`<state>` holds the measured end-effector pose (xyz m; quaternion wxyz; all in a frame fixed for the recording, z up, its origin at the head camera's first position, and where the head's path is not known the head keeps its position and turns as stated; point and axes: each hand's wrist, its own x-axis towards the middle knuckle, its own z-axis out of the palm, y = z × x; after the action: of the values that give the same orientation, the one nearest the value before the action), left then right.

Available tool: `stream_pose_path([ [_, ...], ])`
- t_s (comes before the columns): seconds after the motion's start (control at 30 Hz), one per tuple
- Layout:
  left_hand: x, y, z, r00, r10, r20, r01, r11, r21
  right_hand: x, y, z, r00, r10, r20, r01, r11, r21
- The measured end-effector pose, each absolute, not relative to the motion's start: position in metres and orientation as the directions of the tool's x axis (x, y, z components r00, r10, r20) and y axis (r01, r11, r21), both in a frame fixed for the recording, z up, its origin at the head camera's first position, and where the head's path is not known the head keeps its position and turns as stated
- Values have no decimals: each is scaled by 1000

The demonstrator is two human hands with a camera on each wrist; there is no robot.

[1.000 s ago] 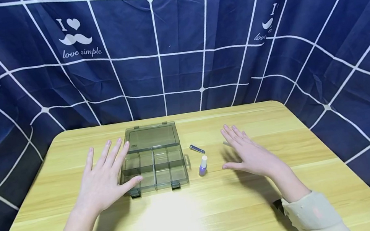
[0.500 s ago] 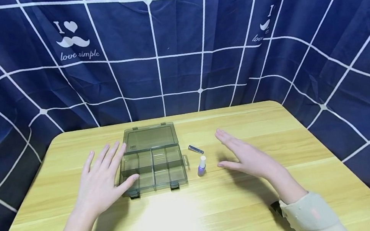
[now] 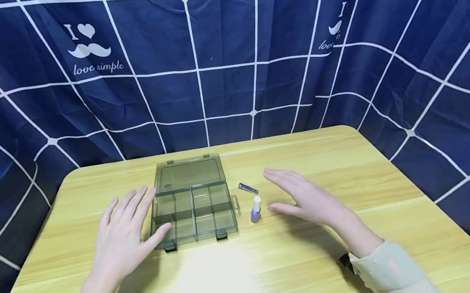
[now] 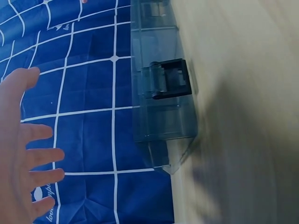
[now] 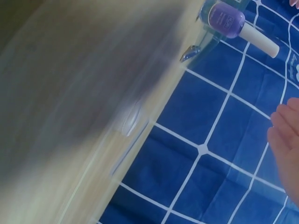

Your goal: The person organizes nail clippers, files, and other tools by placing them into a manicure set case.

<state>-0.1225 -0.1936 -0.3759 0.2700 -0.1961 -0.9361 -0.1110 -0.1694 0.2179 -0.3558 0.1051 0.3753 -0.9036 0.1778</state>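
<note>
My left hand (image 3: pixel 120 240) hovers with straight, spread fingers at the left side of a smoky clear compartment box (image 3: pixel 207 223). The box lies with its lid (image 3: pixel 189 175) folded back, and nothing shows in its compartments. Right of it stands a nail polish bottle (image 3: pixel 255 214), purple with a white cap. Behind the bottle lies a nail clipper (image 3: pixel 248 188). My right hand (image 3: pixel 307 200), fingers extended and thumb apart, is just right of the bottle without touching it. In the right wrist view the bottle (image 5: pixel 227 20) and clipper (image 5: pixel 190 53) appear near the top.
A pale wooden table (image 3: pixel 303 275) carries everything. Blue grid-patterned cloth (image 3: pixel 228 88) hangs behind and at both sides. The right wrist view shows a small clear object (image 5: pixel 131 119) and a thin strip (image 5: pixel 130 148) on the table, hidden in the head view behind my right hand.
My right hand has moved left, nearer the nail polish bottle. My left hand has shifted slightly left and down in view. The box, bottle and clipper have stayed in place.
</note>
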Motion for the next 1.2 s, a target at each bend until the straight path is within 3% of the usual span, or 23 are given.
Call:
stream_pose_path([
  [0.4,-118,-195,-388,-797,282,534,408,903,132,-174,205,-360,-673,-676,300,-739,621,-259],
  [0.67,-116,-196,-395,-830,264,490,381,912,154,-178,199,-367,-694,-660,287,-719,620,-314],
  [0.8,-116,-197,-399,-854,255,453,364,916,171,-181,197,-372,-720,-639,270,-688,607,-397],
  [1.03,-116,-199,-403,-891,243,383,339,919,204,-188,194,-388,-770,-605,205,-548,462,-697],
  [1.2,-116,-201,-406,-915,241,325,318,924,211,-190,193,-392,-779,-598,187,-498,409,-765],
])
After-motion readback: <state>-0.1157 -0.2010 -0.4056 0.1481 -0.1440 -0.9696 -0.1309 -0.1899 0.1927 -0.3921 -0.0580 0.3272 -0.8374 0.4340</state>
